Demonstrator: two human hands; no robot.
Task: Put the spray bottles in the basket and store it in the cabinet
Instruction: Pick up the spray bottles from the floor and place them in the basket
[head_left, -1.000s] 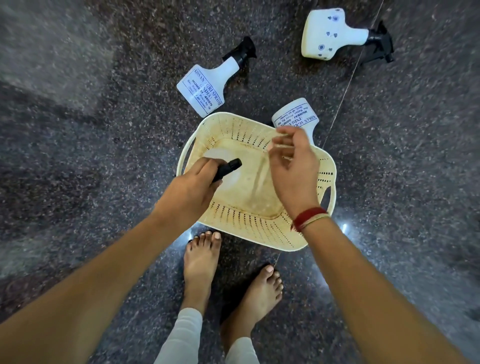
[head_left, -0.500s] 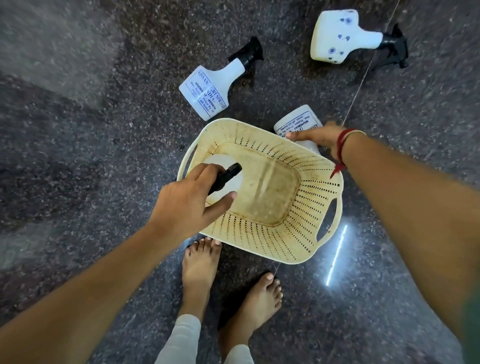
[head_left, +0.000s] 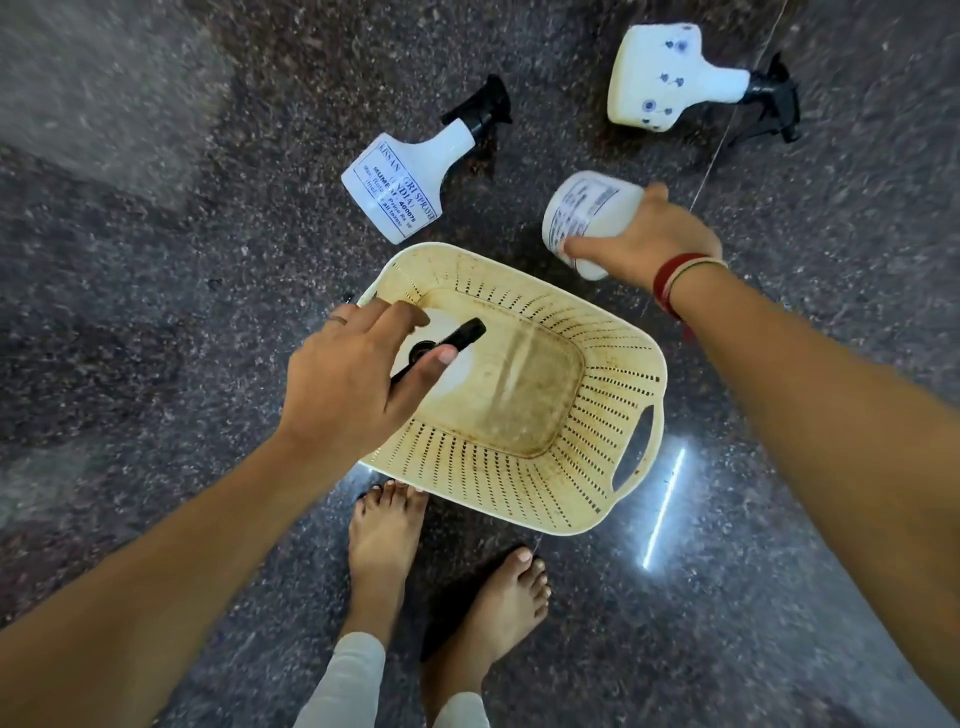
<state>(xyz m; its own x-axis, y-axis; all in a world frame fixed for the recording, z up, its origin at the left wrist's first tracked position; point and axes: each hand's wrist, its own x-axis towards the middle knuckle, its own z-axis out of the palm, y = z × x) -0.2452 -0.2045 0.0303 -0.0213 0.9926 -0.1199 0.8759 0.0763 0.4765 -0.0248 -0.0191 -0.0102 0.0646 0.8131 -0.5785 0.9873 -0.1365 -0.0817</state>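
A cream perforated basket (head_left: 524, 493) sits on the dark speckled floor in front of my feet. A white spray bottle (head_left: 447, 364) with a black trigger head stands in its left end. My left hand (head_left: 353, 379) is over it, with thumb and fingers closed loosely around the black head. Just past the basket's far rim, my right hand (head_left: 644, 244) grips a second white labelled bottle (head_left: 582, 208), whose base points up and left. Its spray head is hidden under the hand.
Two more bottles lie on the floor beyond the basket: a labelled one (head_left: 400, 182) at centre and one with blue flower prints (head_left: 660, 78) at the far right. My bare feet (head_left: 384, 530) stand close to the basket's near rim.
My right hand left the space above the basket, reached past its far rim and closed on the bottle there, tipping it up. The left hand stayed on the bottle in the basket.
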